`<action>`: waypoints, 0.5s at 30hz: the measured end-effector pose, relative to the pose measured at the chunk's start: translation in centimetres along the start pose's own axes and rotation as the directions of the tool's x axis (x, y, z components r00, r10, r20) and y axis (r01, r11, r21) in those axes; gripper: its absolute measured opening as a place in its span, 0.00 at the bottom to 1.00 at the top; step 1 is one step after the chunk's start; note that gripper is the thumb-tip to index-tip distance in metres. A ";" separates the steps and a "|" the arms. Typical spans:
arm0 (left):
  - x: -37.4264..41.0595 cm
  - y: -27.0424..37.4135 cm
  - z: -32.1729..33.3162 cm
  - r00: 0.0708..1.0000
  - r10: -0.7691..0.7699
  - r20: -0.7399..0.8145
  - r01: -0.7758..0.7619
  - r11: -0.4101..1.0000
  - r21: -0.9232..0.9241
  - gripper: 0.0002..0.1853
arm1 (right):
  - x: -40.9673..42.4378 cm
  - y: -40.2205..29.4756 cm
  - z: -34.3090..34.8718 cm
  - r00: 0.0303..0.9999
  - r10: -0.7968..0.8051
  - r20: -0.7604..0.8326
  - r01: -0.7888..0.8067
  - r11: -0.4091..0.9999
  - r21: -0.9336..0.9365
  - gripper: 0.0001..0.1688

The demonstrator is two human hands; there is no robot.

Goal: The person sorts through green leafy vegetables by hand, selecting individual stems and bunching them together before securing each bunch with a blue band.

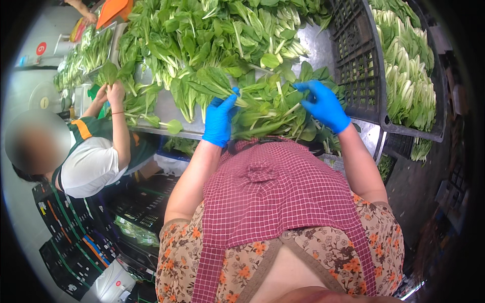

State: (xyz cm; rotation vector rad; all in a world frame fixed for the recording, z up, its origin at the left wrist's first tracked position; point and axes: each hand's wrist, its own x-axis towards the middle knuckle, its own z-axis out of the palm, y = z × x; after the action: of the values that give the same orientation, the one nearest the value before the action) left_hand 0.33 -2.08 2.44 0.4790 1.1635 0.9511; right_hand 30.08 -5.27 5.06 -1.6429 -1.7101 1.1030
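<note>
My left hand [219,120], in a blue glove, pinches the pale stem end of a leafy green, perhaps choy sum [213,84]. Its leaves point up and to the left. Over the right side of the loose pile in front of me is my gloved right hand [326,105], thumb and fingers apart. A pale stem [292,110] ends close to its thumb; whether they touch is unclear. Loose leaves and stalks [261,110] lie between my hands at the near edge of the metal table [195,127]. Further back, a large heap of the same greens [197,38] covers the table.
A black plastic crate [358,64] at the right borders on another holding stacked greens [409,75]. At left, a co-worker's hands [113,92] hold a leafy stalk. Trays of greens [96,49] stand beyond them. Black crates [75,261] are stacked at lower left.
</note>
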 end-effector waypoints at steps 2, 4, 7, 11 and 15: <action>-0.1 -0.1 0.7 1.000 0.003 0.030 -0.002 0.999 -0.037 0.16 | 4.2 -0.8 0.7 0.995 -0.017 -0.098 0.017 1.000 0.000 0.19; -0.4 0.1 1.9 0.998 -0.005 0.055 0.006 0.999 -0.032 0.16 | 9.4 0.6 2.0 0.975 0.014 -0.221 -0.026 0.998 -0.051 0.22; -1.5 0.4 3.4 0.998 -0.009 0.055 0.008 1.000 0.012 0.16 | 15.0 1.4 3.7 0.967 0.110 -0.228 -0.179 0.934 -0.308 0.22; -1.8 0.4 3.0 0.999 -0.028 0.031 0.028 1.000 0.009 0.19 | 17.0 2.7 2.6 0.971 0.195 -0.139 -0.218 0.959 -0.180 0.21; -1.0 -0.8 1.7 0.999 -0.019 0.050 0.025 0.993 -0.119 0.20 | 14.5 3.7 0.9 0.961 0.252 -0.115 -0.183 0.889 0.419 0.19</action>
State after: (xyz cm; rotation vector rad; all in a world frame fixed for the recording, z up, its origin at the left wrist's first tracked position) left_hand 2.15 -3.09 3.02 0.3903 1.0597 0.9792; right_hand 29.53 8.50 -0.83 -1.6268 -1.1146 1.2828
